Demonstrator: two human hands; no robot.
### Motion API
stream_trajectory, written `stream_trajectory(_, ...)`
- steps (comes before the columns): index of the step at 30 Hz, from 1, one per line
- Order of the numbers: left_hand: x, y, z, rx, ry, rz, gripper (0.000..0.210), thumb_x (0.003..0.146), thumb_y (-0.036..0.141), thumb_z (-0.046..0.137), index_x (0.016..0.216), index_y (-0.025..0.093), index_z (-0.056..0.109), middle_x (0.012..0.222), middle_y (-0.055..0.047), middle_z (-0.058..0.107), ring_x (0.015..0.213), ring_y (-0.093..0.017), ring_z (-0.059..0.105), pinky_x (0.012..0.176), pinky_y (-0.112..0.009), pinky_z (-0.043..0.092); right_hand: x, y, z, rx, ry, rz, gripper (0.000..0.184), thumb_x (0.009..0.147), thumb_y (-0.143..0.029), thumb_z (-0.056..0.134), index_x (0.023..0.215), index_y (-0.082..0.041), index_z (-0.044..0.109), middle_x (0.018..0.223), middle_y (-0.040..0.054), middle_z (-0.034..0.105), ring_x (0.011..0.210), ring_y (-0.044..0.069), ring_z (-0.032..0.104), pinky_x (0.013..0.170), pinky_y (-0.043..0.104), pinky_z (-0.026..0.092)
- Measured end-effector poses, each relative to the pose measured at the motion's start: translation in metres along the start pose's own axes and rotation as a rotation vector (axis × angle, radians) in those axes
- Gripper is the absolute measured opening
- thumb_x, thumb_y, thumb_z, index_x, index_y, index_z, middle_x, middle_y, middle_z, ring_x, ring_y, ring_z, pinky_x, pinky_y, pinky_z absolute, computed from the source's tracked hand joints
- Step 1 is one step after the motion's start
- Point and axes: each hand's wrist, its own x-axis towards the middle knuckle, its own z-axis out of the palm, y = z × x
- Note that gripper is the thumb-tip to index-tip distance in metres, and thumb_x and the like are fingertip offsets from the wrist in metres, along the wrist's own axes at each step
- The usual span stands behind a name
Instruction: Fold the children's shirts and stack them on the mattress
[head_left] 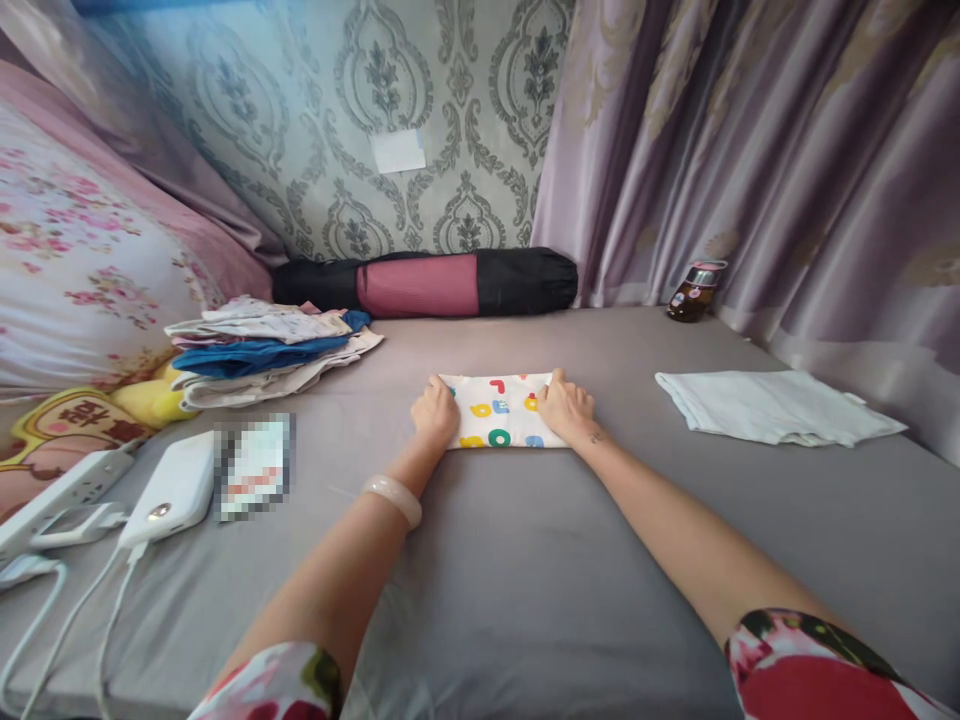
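A white cloth with colourful printed letters, folded into a flat rectangle, lies on the grey bed sheet in the middle of the head view. My left hand, with a pale bangle on its wrist, grips the cloth's left edge with curled fingers. At the opposite end, my right hand is closed on the right edge. The cloth is stretched flat between both hands. Its underside and my fingertips are hidden.
Folded clothes are stacked at the left. A white folded garment lies at the right. A rolled bag rests by the wall, a dark bottle by the curtain. A power bank and power strip with cables lie front left.
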Motion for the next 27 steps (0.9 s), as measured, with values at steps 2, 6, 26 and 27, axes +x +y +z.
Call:
stream_trajectory(2, -0.002, 0.000, -0.002, -0.007, -0.006, -0.002, 0.031, 0.096, 0.020, 0.027, 0.117, 0.012, 0.049, 0.112, -0.021, 0.064, 0.102, -0.030, 0.066, 0.083, -0.040, 0.049, 0.001, 0.002, -0.002, 0.009, -0.043, -0.007, 0.032, 0.095, -0.025, 0.036, 0.118, -0.010, 0.052, 0.105, 0.0212, 0.068, 0.103, 0.032, 0.065, 0.085, 0.041, 0.045)
stream_trajectory(6, -0.014, 0.004, -0.009, 0.064, 0.063, 0.048, 0.031, 0.096, 0.025, 0.035, 0.118, 0.010, 0.050, 0.122, -0.021, 0.056, 0.106, -0.029, 0.062, 0.086, -0.039, 0.049, -0.002, 0.002, -0.008, -0.022, -0.045, -0.019, 0.033, 0.095, -0.027, 0.039, 0.117, -0.009, 0.055, 0.111, 0.0213, 0.064, 0.106, 0.030, 0.062, 0.088, 0.040, 0.043)
stream_trajectory(26, -0.042, 0.016, 0.018, 0.219, -0.051, 0.521, 0.054, 0.100, 0.031, 0.020, 0.148, 0.011, 0.033, 0.156, -0.012, 0.032, 0.144, -0.030, 0.024, 0.117, -0.050, 0.018, -0.023, -0.030, 0.029, -0.003, -0.021, -0.529, 0.053, 0.097, -0.026, 0.025, 0.149, -0.016, 0.035, 0.157, 0.0117, 0.030, 0.144, 0.026, 0.024, 0.115, 0.048, 0.016)
stream_trajectory(27, -0.042, 0.016, 0.018, 0.224, -0.053, 0.522, 0.054, 0.100, 0.032, 0.020, 0.148, 0.011, 0.032, 0.155, -0.012, 0.033, 0.144, -0.030, 0.025, 0.117, -0.050, 0.019, -0.023, -0.030, 0.030, -0.008, -0.033, -0.525, 0.053, 0.097, -0.026, 0.025, 0.149, -0.017, 0.035, 0.157, 0.0116, 0.030, 0.144, 0.026, 0.024, 0.115, 0.048, 0.016)
